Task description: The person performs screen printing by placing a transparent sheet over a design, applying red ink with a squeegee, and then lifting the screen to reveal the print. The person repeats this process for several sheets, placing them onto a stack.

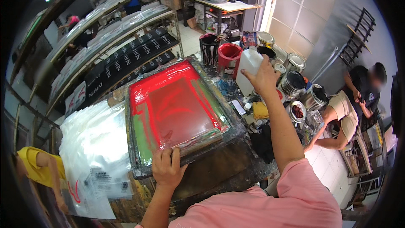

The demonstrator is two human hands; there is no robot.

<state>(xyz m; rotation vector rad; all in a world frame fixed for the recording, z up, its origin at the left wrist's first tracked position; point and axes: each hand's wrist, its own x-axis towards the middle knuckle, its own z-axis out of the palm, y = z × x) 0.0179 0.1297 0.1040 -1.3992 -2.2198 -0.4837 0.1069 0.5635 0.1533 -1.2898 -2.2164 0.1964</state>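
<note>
The left hand (168, 168) clamps the near edge of the screen frame (177, 109), smeared with red ink, lying flat on the table (219, 164). The right hand (262, 78) grips a white plastic jug (248, 69) beyond the frame, beside a red bucket (229, 57) and paint tins (295, 62).

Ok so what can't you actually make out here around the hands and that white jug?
All in the head view:
- White jug: its near side and cap are hidden by the right hand.
- Printing screen frame: the near edge is covered by the left hand.
- Paint cans: contents too small to tell.
- Clear plastic bags: print too small and blurred.
</note>
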